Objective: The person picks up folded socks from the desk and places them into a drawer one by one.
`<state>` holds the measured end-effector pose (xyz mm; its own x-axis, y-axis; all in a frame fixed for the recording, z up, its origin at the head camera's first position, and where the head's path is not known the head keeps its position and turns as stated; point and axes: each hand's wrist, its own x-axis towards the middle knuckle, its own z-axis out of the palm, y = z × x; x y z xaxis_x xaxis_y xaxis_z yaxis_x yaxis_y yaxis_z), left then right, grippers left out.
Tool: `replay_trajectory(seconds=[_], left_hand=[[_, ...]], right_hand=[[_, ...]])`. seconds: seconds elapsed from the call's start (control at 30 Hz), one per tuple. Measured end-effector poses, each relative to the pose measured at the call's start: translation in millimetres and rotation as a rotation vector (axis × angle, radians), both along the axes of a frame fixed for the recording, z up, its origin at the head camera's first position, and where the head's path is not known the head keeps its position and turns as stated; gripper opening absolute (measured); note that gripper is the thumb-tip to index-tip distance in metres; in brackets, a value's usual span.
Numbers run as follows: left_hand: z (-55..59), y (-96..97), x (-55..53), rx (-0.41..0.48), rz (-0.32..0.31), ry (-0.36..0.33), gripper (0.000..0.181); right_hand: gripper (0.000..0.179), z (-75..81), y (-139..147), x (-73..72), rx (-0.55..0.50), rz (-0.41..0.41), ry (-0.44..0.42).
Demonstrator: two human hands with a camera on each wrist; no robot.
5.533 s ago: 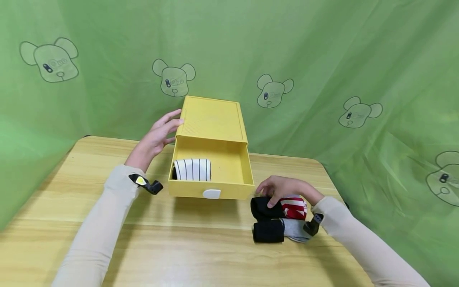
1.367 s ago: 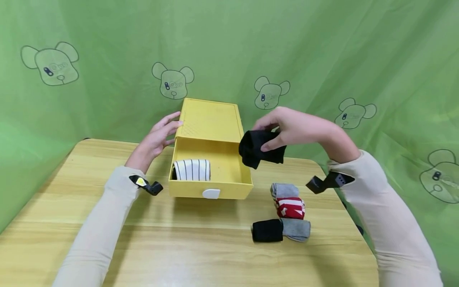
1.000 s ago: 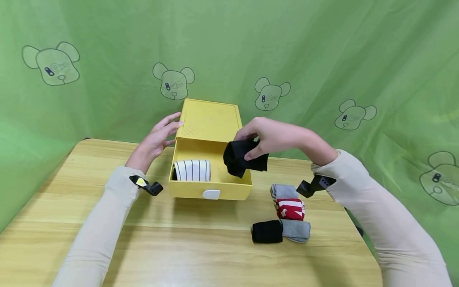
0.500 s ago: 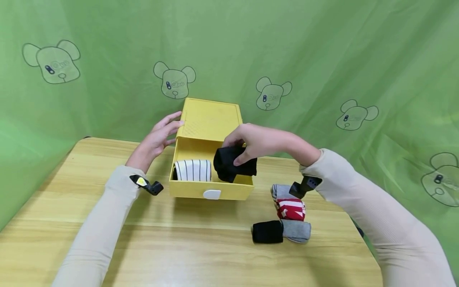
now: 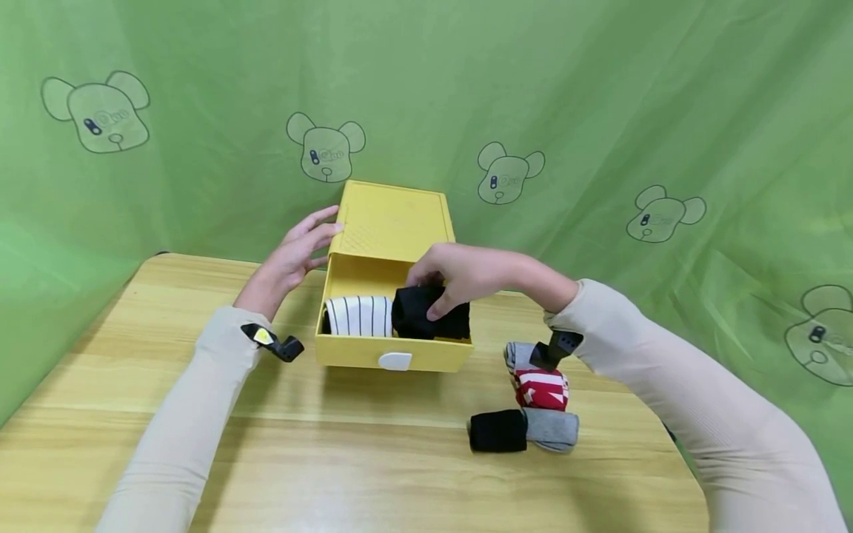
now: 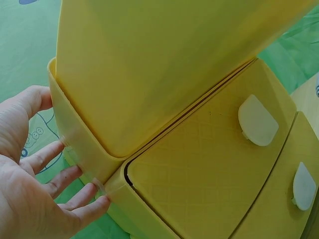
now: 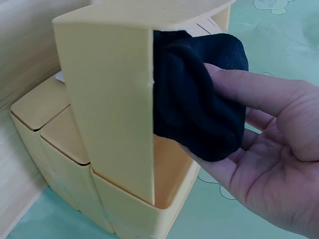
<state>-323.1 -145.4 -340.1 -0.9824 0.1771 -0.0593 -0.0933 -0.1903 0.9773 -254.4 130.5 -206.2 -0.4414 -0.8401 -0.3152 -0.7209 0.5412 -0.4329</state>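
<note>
A yellow drawer cabinet [image 5: 393, 222] has its top drawer [image 5: 356, 352] pulled out. My right hand [image 5: 469, 272] holds a folded black sock [image 5: 415, 314] low inside the drawer's right half, thumb on the near side. In the right wrist view the sock [image 7: 199, 99] is pinched between thumb and fingers, partly behind the drawer wall. A folded white sock with dark stripes [image 5: 360, 317] lies at the drawer's left, directly beside the black one. With fingers extended, my left hand [image 5: 289, 255] rests against the cabinet's left side; the left wrist view shows its fingertips [image 6: 102, 201] touching the wall.
Right of the cabinet, on the wooden table [image 5: 300, 459], lie a grey folded sock [image 5: 520, 355], a red-and-white one [image 5: 543, 389], a black one [image 5: 497, 431] and another grey one [image 5: 552, 428]. More drawers with white handles [image 6: 258, 121] sit below. A green curtain [image 5: 413, 89] hangs behind.
My right hand has lifted the black sock from the table's right side, carried it left over the drawer, and lowered it in beside the striped sock. My left hand stays against the cabinet.
</note>
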Motion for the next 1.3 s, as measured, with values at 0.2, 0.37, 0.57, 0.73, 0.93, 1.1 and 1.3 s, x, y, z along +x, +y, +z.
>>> replay_trajectory(seconds=[0.2, 0.37, 0.57, 0.73, 0.93, 1.1, 1.3], left_hand=[[-0.7, 0.0, 0.5, -0.001, -0.007, -0.002, 0.066], [1.4, 0.6, 0.2, -0.001, -0.007, 0.001, 0.066], [3.4, 1.9, -0.3, 0.009, 0.000, 0.006, 0.064], [2.1, 1.8, -0.1, 0.007, -0.001, 0.005, 0.064], [1.9, 1.4, 0.4, 0.005, 0.003, 0.000, 0.064], [2.8, 1.7, 0.2, 0.016, 0.010, -0.002, 0.064], [0.7, 0.8, 0.4, 0.013, 0.009, -0.007, 0.064]], right_hand=[[0.017, -5.6, -1.1, -0.8, 0.030, -0.016, -0.004], [0.017, -6.7, -1.3, -1.8, 0.038, -0.012, 0.006], [0.018, -9.0, -1.6, -3.9, 0.045, -0.001, 0.047], [0.017, -12.1, -1.2, -5.9, 0.057, 0.008, 0.051], [0.019, -12.0, -1.0, -6.3, 0.069, -0.015, 0.077], [0.015, -14.3, -1.2, -7.7, 0.049, -0.034, 0.087], [0.006, -18.0, -4.5, -6.4, 0.041, -0.011, 0.070]])
